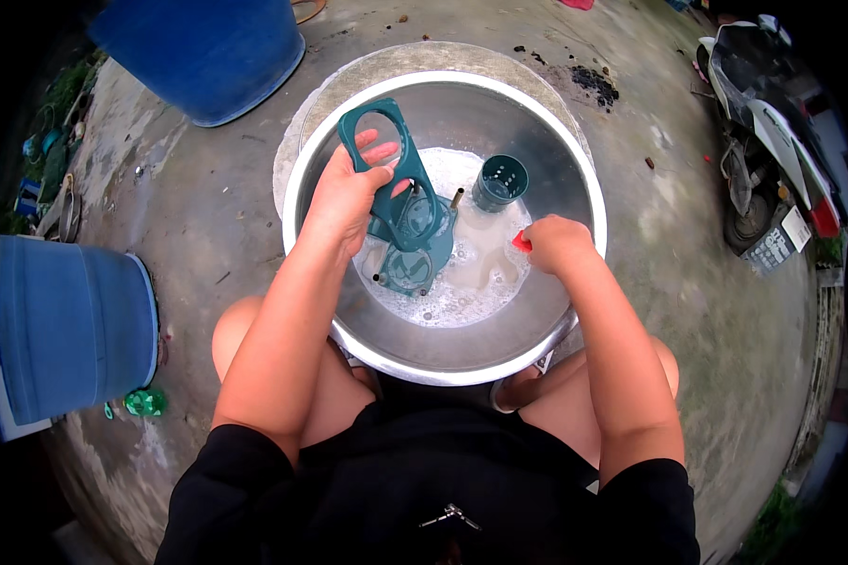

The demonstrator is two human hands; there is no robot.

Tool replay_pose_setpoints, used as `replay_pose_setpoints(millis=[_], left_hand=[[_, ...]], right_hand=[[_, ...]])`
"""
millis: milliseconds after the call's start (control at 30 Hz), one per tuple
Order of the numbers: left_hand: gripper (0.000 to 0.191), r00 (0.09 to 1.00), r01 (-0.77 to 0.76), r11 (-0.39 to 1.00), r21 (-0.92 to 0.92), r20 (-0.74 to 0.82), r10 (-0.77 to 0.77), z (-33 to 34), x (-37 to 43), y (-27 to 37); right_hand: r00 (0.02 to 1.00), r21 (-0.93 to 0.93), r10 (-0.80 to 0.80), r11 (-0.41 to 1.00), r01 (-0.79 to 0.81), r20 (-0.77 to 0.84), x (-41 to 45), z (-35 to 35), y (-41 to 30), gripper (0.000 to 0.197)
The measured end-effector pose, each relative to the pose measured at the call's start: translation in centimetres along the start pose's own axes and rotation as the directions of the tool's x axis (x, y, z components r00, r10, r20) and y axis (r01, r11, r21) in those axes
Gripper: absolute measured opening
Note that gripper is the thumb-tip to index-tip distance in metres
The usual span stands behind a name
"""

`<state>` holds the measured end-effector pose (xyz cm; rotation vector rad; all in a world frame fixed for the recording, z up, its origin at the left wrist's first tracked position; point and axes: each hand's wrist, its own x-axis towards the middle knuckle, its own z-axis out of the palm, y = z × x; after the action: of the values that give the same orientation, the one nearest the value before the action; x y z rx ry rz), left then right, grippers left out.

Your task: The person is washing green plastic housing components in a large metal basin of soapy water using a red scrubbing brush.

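Observation:
A large round metal basin (452, 347) holds soapy water with foam. In my left hand (357, 183) is a dark green plastic rack plate (413, 166) with two round openings, tilted above the water on the left side. Below it a second green rack part (434, 251), with short metal-coloured posts, lies partly in the suds. A dark green perforated cup (500, 185) stands in the water towards the back right. My right hand (557, 244), near the basin's right wall, grips a small red object (521, 241); most of it is hidden by the fingers.
The basin rests on a round concrete slab (286, 169) on the concrete ground. A blue tub (205, 63) stands at the upper left, another blue tub (78, 328) at the left beside a green plastic bottle (145, 402). A motor scooter (784, 141) is parked at the right.

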<state>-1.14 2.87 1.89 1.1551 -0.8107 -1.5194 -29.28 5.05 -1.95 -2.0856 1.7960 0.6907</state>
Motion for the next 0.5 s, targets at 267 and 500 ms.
replay_pose_setpoints(millis=[267, 500], left_hand=[[0.059, 1.0, -0.015, 0.997, 0.075, 0.008, 0.014, -2.0, 1.3, -1.1], [0.045, 0.988, 0.125, 0.99, -0.059, -0.086, -0.13, -1.2, 0.1, -0.2]], right_hand=[[0.991, 0.071, -0.134, 0.989, 0.133, 0.005, 1.8, 5.0, -6.5, 0.046], [0.962, 0.295, -0.066, 0.944, 0.146, -0.265, 1.3, -0.5, -4.4, 0.042]])
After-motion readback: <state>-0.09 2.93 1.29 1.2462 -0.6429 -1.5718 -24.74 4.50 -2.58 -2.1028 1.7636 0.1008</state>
